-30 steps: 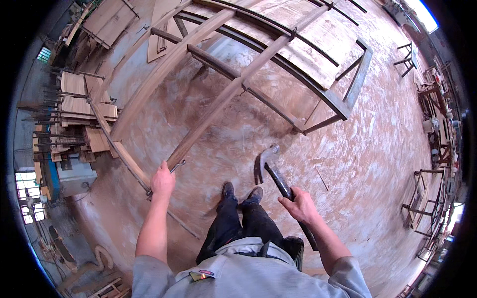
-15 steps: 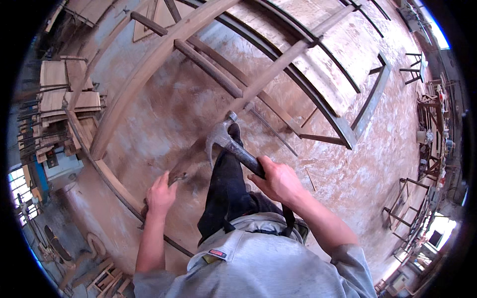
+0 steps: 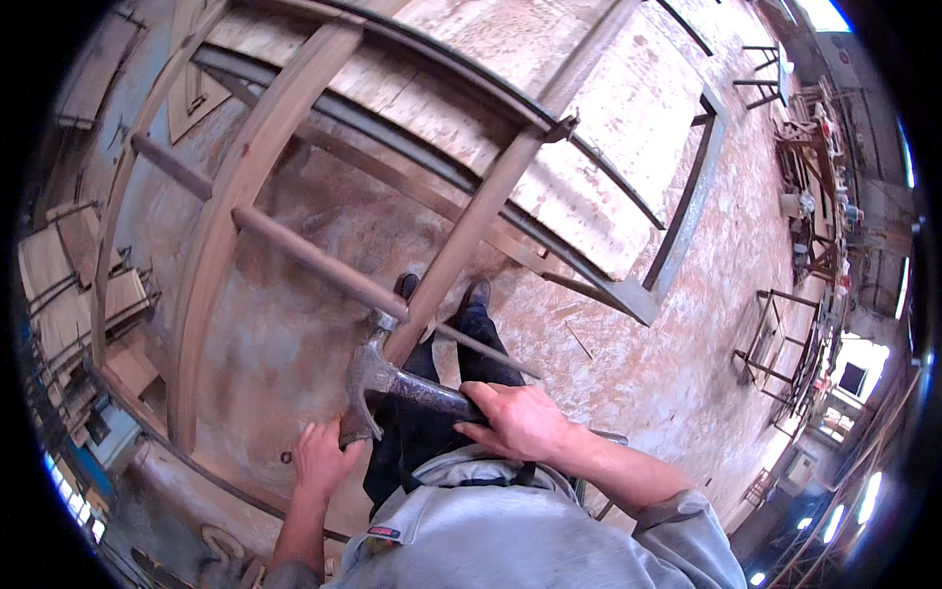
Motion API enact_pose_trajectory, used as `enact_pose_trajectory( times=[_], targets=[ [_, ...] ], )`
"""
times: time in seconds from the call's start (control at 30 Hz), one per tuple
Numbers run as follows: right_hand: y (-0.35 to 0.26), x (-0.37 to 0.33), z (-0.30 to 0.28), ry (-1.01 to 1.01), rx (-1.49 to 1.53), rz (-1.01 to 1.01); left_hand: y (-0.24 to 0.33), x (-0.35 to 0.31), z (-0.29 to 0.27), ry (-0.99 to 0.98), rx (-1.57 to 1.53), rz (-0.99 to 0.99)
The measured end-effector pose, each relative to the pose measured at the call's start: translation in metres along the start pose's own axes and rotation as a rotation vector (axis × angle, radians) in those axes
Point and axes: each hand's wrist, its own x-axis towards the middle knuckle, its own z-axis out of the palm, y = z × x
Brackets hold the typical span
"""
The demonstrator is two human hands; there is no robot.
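Note:
My right hand (image 3: 520, 420) is closed around the handle of a claw hammer (image 3: 424, 391). The hammer's metal head is at the left, over the lower end of a wooden frame post (image 3: 491, 201). That post runs up and away to the right, and a round wooden rung (image 3: 319, 263) joins it near the hammer. My left hand (image 3: 324, 456) is closed around the post's near end, which is partly hidden by the hammer and by my fingers. A curved wooden leg (image 3: 231, 211) of the same frame stands to the left.
Across the frame lies a metal-edged work table (image 3: 628, 187) with a pale, spotted board top. Stacked wooden panels (image 3: 54, 280) are at the far left. Small metal frames (image 3: 780, 344) and a cluttered bench (image 3: 819, 196) line the right side. My feet stand on the stained floor (image 3: 628, 393).
The view has shifted, and the wooden frame shows lower and closer to me. The hammer and both hands appear lower in the picture; both grips stay the same.

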Motion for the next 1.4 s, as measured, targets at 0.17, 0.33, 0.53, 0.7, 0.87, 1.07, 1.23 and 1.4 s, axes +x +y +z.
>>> enact_pose_trajectory(
  times=[0.17, 0.33, 0.53, 0.7, 0.87, 1.07, 1.23, 1.4],
  targets=[
    [0.040, 0.015, -0.045, 0.218, -0.059, 0.082, 0.041, 0.044, -0.018, 0.101, -0.059, 0.082],
    [0.070, 0.045, -0.107, 0.270, -0.217, 0.202, 0.069, 0.078, -0.015, 0.073, -0.065, -0.012],
    [0.091, 0.070, -0.145, 0.226, -0.280, 0.220, 0.085, 0.101, -0.022, -0.055, -0.039, -0.086],
    [0.105, 0.081, -0.169, 0.195, -0.275, 0.208, 0.084, 0.102, -0.014, -0.114, -0.060, -0.147],
    [0.111, 0.088, -0.186, 0.182, -0.265, 0.235, 0.081, 0.100, -0.006, -0.119, -0.017, -0.138],
    [0.114, 0.086, -0.191, -0.001, -0.274, 0.126, 0.087, 0.106, -0.013, -0.180, 0.010, -0.158],
    [0.117, 0.094, -0.195, 0.139, -0.218, 0.235, 0.080, 0.100, 0.000, -0.162, 0.010, -0.202],
    [0.131, 0.083, -0.180, 0.252, -0.157, 0.130, 0.086, 0.107, -0.012, -0.192, -0.048, -0.272]
  ],
)
